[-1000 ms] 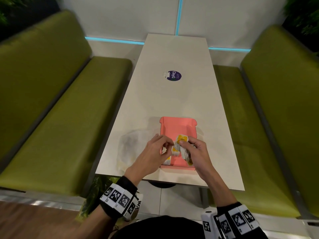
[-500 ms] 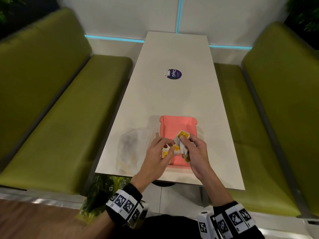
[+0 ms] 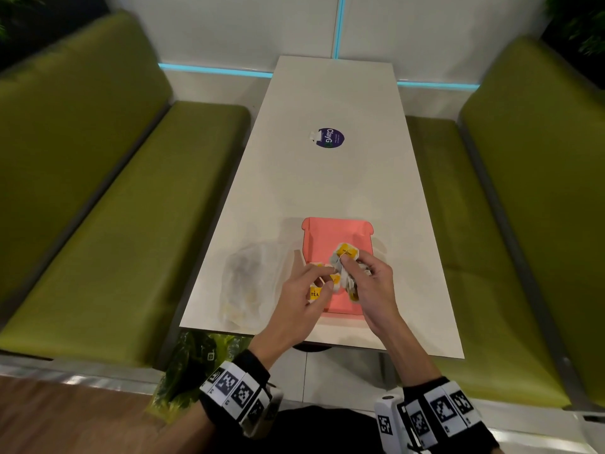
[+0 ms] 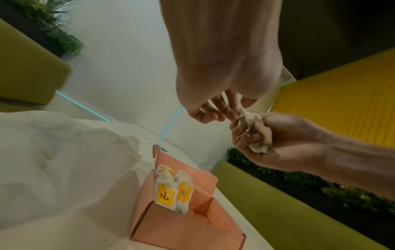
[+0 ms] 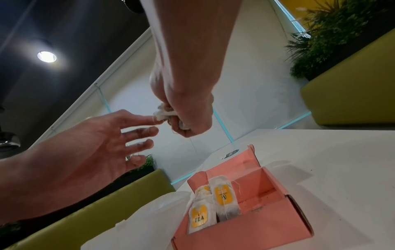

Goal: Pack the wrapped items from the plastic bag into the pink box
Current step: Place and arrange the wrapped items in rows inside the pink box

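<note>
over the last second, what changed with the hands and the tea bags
Little moved. The right hand keeps its grip on a bunch of tea bags above the pink box. The left hand has stayed beside it, fingertips picking at the bunch. The plastic bag and the bags standing in the box did not move.

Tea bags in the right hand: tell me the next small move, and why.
Probably the left hand should pull one tea bag free of the bunch gripped by the right hand and stand it in the pink box. Its fingertip already touches the bunch, and the box has room beside the bags standing there.
</note>
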